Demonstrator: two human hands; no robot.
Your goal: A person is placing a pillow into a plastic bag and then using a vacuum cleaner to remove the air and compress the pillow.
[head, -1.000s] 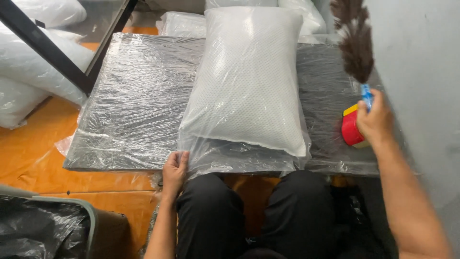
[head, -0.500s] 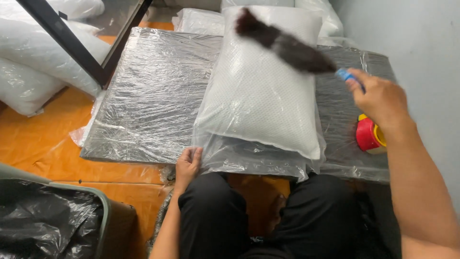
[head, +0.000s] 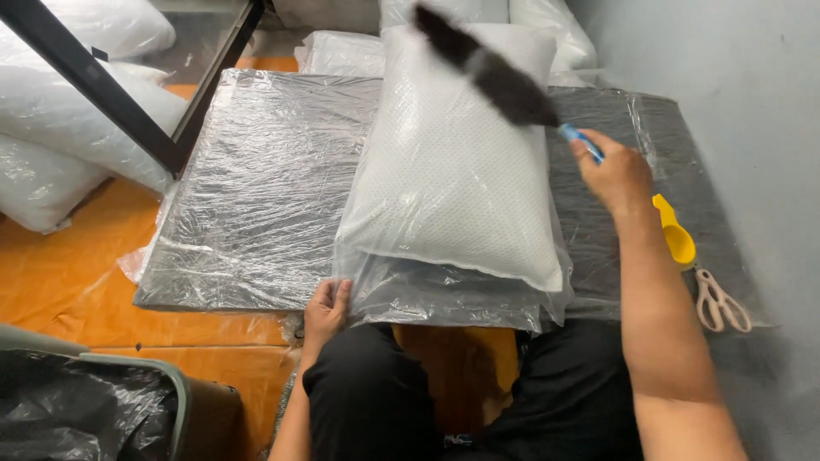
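Count: two hands, left and right. One duster. One bagged pillow on one wrapped board. One yellow scoop, one pair of scissors. At least three more bagged pillows at left; several more at the back, count unclear.
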